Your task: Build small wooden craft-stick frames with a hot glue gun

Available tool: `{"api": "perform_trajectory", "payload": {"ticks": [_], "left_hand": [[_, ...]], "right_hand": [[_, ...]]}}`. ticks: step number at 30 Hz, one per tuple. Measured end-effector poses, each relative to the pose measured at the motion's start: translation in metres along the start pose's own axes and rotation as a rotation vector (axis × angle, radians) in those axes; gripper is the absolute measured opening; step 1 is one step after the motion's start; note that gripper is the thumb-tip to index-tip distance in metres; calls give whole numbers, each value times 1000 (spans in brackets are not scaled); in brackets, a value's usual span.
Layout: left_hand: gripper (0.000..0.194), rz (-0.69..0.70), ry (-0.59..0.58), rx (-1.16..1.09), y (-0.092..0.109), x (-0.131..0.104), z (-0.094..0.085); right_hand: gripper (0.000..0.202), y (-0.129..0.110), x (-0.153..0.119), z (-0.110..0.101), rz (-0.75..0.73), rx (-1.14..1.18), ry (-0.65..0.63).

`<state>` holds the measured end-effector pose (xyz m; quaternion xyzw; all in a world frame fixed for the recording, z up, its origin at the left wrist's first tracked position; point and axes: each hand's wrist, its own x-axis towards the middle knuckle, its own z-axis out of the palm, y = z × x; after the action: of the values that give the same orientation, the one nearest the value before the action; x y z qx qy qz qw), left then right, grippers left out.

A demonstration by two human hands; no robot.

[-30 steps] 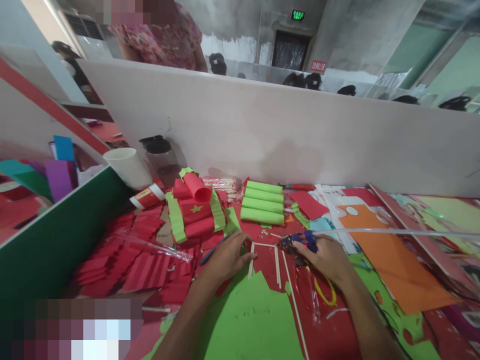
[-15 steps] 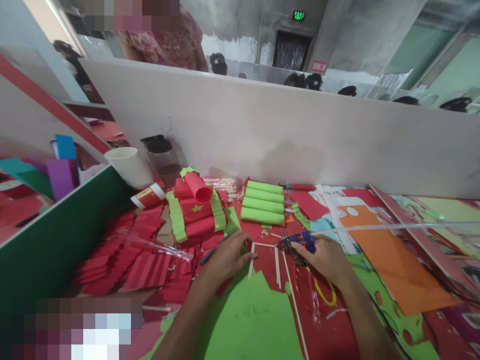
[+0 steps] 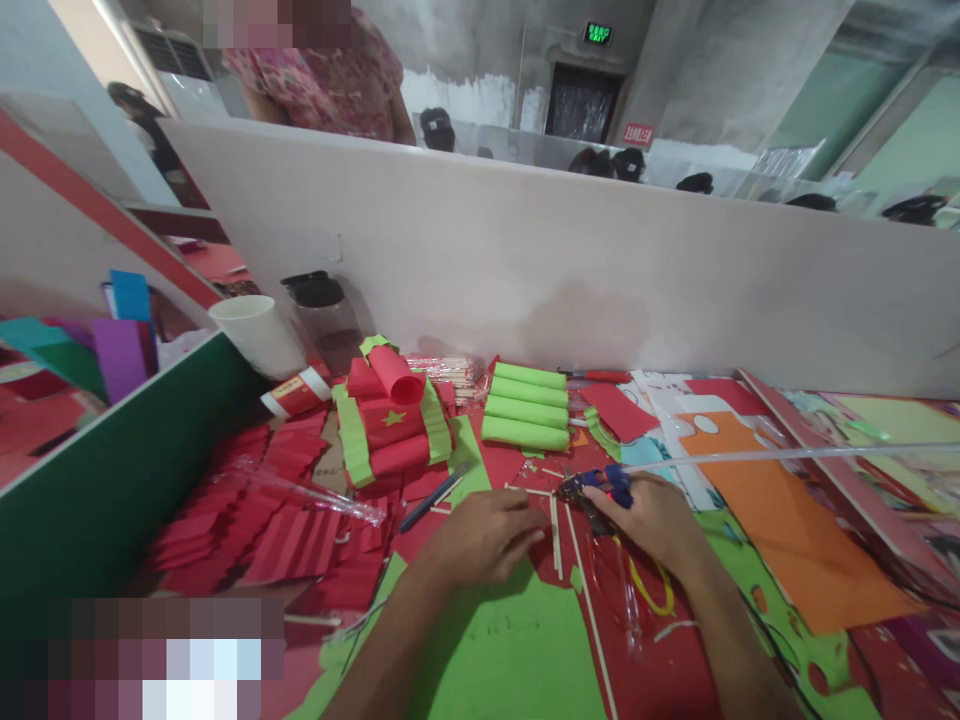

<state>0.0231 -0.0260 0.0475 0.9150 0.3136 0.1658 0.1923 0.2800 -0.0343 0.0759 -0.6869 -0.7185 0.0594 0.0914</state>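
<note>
My right hand point(image 3: 651, 515) is closed around a blue glue gun point(image 3: 604, 487), whose dark tip points left at the joint of thin wooden sticks point(image 3: 556, 535). Just left of the sticks, my left hand point(image 3: 491, 535) hovers with curled fingers over the top of a green sheet point(image 3: 517, 640); whether its fingertips hold anything is hidden. A dark blue pen point(image 3: 433, 497) lies left of that hand. Behind the hands are a rolled green paper piece point(image 3: 526, 405) and a red and green paper model point(image 3: 394, 420) with a yellow star.
Folded red papers point(image 3: 292, 540) lie at the left beside a green divider point(image 3: 135, 450). A white cup point(image 3: 259, 335) and a lidded jar point(image 3: 324, 315) stand against the white partition point(image 3: 480, 250). Orange card point(image 3: 787, 520) lies at the right. A person in a floral top point(image 3: 330, 80) is behind the partition.
My left hand has moved right and slightly nearer, toward the sticks, and now covers the left stick's place. More of the pen shows. My right hand and the glue gun have barely moved.
</note>
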Motion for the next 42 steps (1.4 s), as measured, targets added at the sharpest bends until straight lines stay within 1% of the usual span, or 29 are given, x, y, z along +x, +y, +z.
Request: {"api": "perform_trajectory", "payload": {"ticks": [1,3,8,12,17,21,26,30,33,36,38,42], "left_hand": [[27,45,-27,18,5,2,2],[25,89,-66,50,12,5,8],[28,83,-88,82,15,9,16],[30,79,-81,63,14,9,16],[30,70,-78,68,13,8,17],[29,54,-90,62,12,7,17],[29,37,-85,26,13,7,15],[30,35,-81,1,13,7,15],[31,41,-74,-20,12,7,16],[31,53,-74,-25,12,7,16],[30,53,-77,-18,14,7,16],[29,53,-80,7,15,6,14]], "right_hand": [[55,0,0,0,2,-3,2],[55,0,0,1,-3,-3,7],[56,0,0,0,-2,-3,0],[56,0,-1,-2,-8,16,6],[55,1,-2,-4,-6,27,19],[53,2,-2,-6,-6,59,0],[52,4,-2,-5,23,112,29],[47,5,0,-5,-4,209,-30],[46,6,0,-8,41,302,-57],[45,12,-3,-12,38,470,-183],[41,19,-6,-13,29,550,-223],[32,40,-10,-11,85,498,-92]]}}
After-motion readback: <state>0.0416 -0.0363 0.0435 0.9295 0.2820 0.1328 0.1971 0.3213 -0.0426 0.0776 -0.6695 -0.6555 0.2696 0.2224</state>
